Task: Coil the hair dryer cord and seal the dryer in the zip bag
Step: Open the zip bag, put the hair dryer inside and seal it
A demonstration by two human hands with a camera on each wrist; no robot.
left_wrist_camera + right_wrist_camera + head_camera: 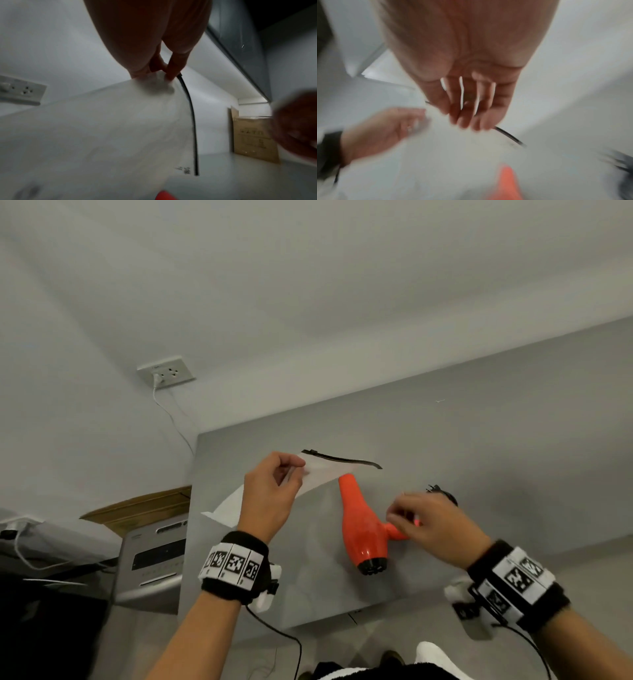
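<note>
A grey counter (pixel 479 422) runs along a plain white wall (pixel 308 285). On it the orange hair dryer (pixel 359 529) lies on its side, still outside the bag, with its black end towards the person and its narrow end just at the edge of the zip bag (pixel 323 472).

The left hand (pixel 270 494) lifts the bag off the counter. Its grip pinches the frosted film at a corner beside the black zipper strip (pixel 342 458). The right hand (pixel 435 525) hovers over the dryer's handle with its grip spread, fingers straight and holding nothing. The wrist view is too blurred to tell whether they touch the bag. The black cord and plug (pixel 442 494) sit just behind that hand, mostly hidden, so how well the cord is coiled cannot be judged.

The step in hand looks like opening the bag's mouth. To do it well:
- Each hand should take one lip near the zipper and pull apart.
- The mouth should face the dryer's narrow end, so the dryer slides in nose first with the cord following.

The bag's lower corner lies near the counter's left edge, and the dryer's black end is near the front edge. Open surface lies to the right and towards the wall, so work should drift that way.
</note>
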